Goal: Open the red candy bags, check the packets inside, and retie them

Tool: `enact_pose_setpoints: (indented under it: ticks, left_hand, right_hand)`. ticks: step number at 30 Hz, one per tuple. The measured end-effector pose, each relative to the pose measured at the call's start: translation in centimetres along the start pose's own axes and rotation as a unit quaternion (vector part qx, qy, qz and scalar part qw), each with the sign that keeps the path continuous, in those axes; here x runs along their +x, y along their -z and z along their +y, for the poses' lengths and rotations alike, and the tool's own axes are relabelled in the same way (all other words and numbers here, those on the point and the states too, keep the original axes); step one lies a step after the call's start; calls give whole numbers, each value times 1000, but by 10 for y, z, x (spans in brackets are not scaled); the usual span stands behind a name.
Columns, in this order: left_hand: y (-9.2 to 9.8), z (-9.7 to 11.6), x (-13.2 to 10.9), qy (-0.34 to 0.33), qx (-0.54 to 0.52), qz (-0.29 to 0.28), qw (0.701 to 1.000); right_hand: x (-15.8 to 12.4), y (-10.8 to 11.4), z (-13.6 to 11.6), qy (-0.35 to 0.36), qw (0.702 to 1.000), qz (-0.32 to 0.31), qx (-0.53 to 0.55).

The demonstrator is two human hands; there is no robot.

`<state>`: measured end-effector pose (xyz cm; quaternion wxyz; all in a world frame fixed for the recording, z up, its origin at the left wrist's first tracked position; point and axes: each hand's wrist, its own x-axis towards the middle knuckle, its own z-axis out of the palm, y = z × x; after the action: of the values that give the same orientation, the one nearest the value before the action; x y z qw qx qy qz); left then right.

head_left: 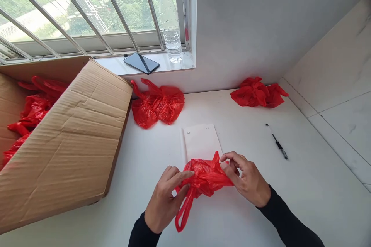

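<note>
A crumpled red plastic bag (205,179) is held between both hands just above the white table (304,185). My left hand (165,200) grips its left side, fingers closed, and a handle loop dangles below that hand. My right hand (246,177) pinches the bag's right end with its fingertips. Under the bag lies a white sheet of paper (200,141).
A cardboard box (72,139) lies on its side at the left with several red bags (34,108) inside. More red bags sit at the wall, one (158,104) near the box, another (257,92) at the right. A black pen (278,146), a phone (141,63) and a water bottle (170,23) are nearby.
</note>
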<state>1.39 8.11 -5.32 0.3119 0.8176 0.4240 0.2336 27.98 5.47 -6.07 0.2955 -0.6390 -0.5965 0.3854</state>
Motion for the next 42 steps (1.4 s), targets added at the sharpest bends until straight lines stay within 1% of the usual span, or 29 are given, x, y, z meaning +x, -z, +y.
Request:
enact_pose_setpoints:
  ticks: [1,3,4,5,6,7,9,11,13,15,17,19,21,22,24,26,28,30,31,32,33,35,37,38,40,42]
  left_hand:
    - [-2,2,2,-4,2,-4,1000]
    - [-5,7,6,-9,7,-4,1000]
    - [-6,8,8,-7,9,1,1000]
    - [-7,8,8,-3,7,11,1000]
    - [-7,7,8,6,1,26,1000]
    - [-6,5,6,19,-9,47,999]
    - [-2,1,2,59,-38,83,994]
    - [2,-1,-2,95,-61,103,988]
    - [5,1,-3,103,-62,98,988]
    - [5,8,0,80,-54,67,993]
    - [3,16,5,50,-47,24,997]
    - [0,23,10,34,-42,-1,999]
    - [-2,25,12,39,-44,7,998]
    - [-2,25,12,50,-52,19,997]
    - [-1,22,9,91,-79,55,991]
    - [3,20,3,155,-130,102,974]
    - [5,20,-2,213,-208,146,943]
    - [6,23,-7,239,-285,169,913]
    - [5,26,-9,239,-309,170,905]
    - [3,29,-10,236,-317,167,904]
    - [2,32,-11,231,-309,160,909]
    - [-1,37,-10,221,-259,141,930]
    - [-2,40,-9,203,-201,117,951]
    - [-1,42,-9,182,-179,112,960]
    - [3,44,-10,120,-155,118,974]
    - [8,46,-13,60,-149,145,976]
  right_hand:
    - [0,-1,-3,0,999,-32,-4]
    - [1,-5,-8,34,995,-93,-20]
    - [2,-6,-10,57,992,-109,-27]
    - [2,-7,-11,71,991,-110,-31]
    - [3,-6,-10,71,992,-97,-31]
    - [3,-4,-8,54,996,-69,-26]
    - [1,2,-2,-10,1000,-5,-3]
    - [-1,8,5,-55,998,39,20]
    - [-4,11,9,-55,997,50,38]
    - [-5,9,8,-39,997,36,58]
    - [-6,5,4,-36,996,-1,75]
    - [-5,1,-1,-35,996,-40,66]
    - [-5,1,-2,-22,997,-64,40]
    - [-5,2,-1,-11,997,-66,28]
    - [-6,8,2,-1,999,-39,21]
    - [-8,15,8,-22,999,21,41]
    - [-11,19,12,-66,992,79,76]
    - [-13,20,14,-100,983,107,112]
    - [-14,19,15,-107,980,108,127]
    - [-15,17,14,-106,979,104,140]
    - [-16,15,14,-98,979,98,151]
    - [-18,11,12,-79,980,83,161]
    - [-19,8,10,-60,982,92,151]
    - [-19,8,9,-55,982,109,144]
    - [-19,9,9,-55,976,161,139]
    - [-20,11,8,-53,964,217,147]
